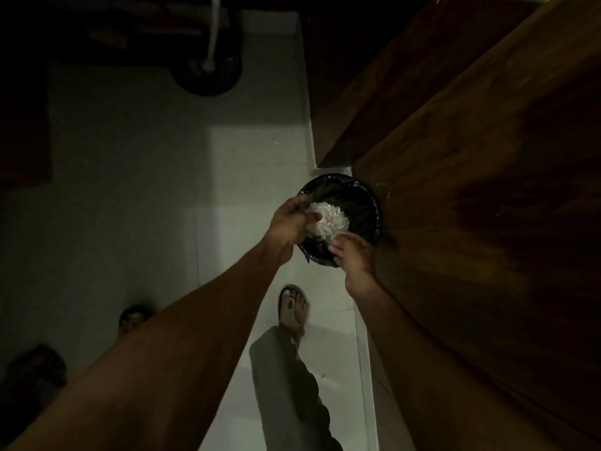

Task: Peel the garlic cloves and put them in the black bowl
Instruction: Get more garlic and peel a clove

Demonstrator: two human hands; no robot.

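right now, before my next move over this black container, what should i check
1. Pale flaky heap inside the rim of the black container: ok, it shows within the rim.
2. Left hand grip: ok, its fingers curl round a dark object at the heap's edge; what that object is, cannot tell.
3. Right hand holding anything: cannot tell; its fingertips are at the heap's near edge.
4. Peeled cloves mixed into the heap: cannot tell, too dim.
5. Sandalled foot apart from the container: ok.
6. Container steady on the floor: cannot tell; it sits against the wooden cabinet.
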